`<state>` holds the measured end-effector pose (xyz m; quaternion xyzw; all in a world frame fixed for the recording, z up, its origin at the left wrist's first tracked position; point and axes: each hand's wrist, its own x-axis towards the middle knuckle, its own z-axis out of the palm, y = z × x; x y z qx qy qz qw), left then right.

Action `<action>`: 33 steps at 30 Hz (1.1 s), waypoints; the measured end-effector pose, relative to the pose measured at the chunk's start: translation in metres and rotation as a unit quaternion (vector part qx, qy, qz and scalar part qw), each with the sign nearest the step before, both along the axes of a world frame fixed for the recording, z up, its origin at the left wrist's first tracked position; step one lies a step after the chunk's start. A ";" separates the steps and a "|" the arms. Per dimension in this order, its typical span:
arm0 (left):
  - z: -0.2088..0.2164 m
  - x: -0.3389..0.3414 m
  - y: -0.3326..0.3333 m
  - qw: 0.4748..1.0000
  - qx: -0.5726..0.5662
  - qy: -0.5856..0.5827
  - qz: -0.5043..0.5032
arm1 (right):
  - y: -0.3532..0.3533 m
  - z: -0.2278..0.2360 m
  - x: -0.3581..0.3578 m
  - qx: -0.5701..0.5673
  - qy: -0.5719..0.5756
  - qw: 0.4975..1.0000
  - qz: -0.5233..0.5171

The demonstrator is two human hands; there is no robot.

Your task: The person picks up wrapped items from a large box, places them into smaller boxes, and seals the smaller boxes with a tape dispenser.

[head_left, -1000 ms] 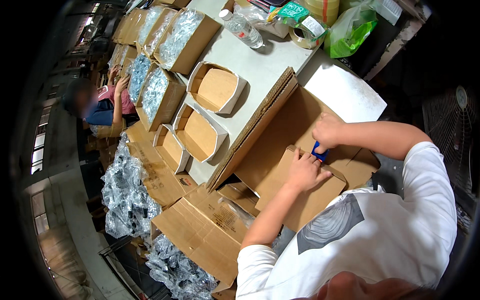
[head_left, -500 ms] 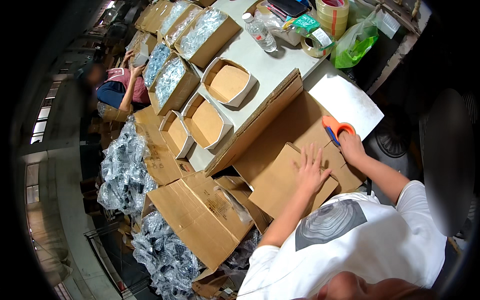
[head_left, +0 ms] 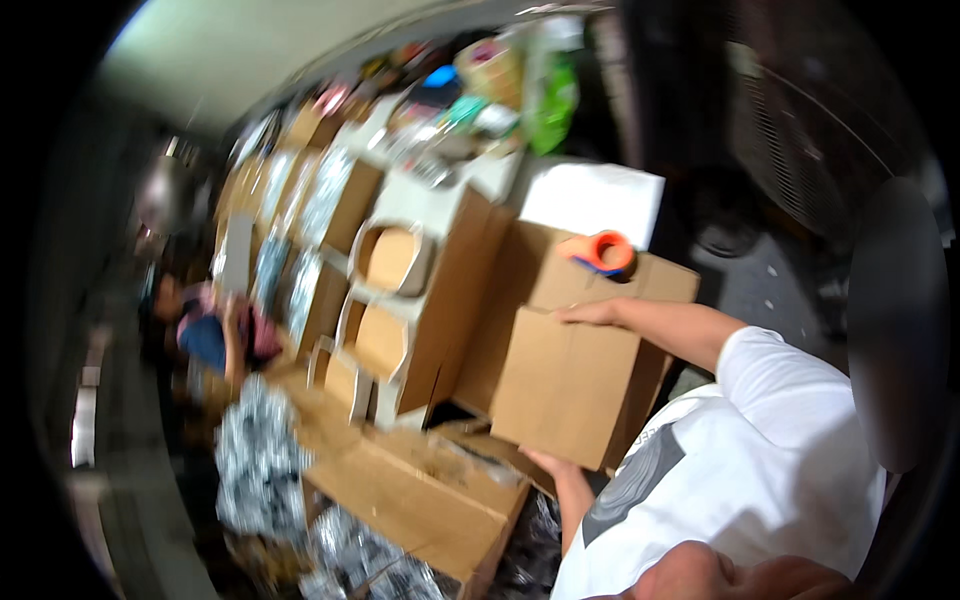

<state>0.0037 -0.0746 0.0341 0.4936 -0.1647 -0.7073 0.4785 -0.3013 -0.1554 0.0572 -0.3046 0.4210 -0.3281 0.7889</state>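
A brown cardboard box (head_left: pixel 565 375) with its top flaps shut is between my two hands, tilted, in front of me. My left hand (head_left: pixel 552 466) grips its lower left edge, the fingers partly hidden beneath it. At the opposite upper edge, my right hand (head_left: pixel 597 312) presses against the box with the fingers along its side. Beyond my right hand an orange and blue tool (head_left: pixel 608 252), like a hand-held tape dispenser, lies on a cardboard flap. Around the box stand the walls of a larger open carton (head_left: pixel 455 290).
To the left are an open carton (head_left: pixel 410 490) and clear-wrapped goods (head_left: pixel 258 455). Further off stand open white-edged trays (head_left: pixel 390 258), filled cartons and a co-worker (head_left: pixel 225 325). A white board (head_left: pixel 592 205), tape rolls (head_left: pixel 490 72) and a green bag (head_left: pixel 553 105) lie beyond. The view is blurred.
My right hand has let go of the orange and blue tool and taken the box's far edge. My left hand has moved from its top to its lower edge. The view has swung.
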 end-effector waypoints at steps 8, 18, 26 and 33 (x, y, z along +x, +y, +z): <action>0.109 -0.017 0.039 0.930 -0.027 -0.101 -0.352 | 0.199 0.040 0.001 0.041 0.064 0.964 -0.255; 0.079 -0.159 0.108 0.618 0.058 -0.015 -0.784 | 0.553 0.016 0.044 0.097 -0.138 0.718 -0.675; 0.059 -0.255 0.446 0.441 -0.019 0.067 -0.895 | 0.806 -0.048 0.205 -0.191 -0.268 0.287 -0.900; 0.024 -0.194 0.772 0.296 0.009 0.003 -0.955 | 0.941 0.011 0.279 -0.134 -0.043 -0.044 -0.989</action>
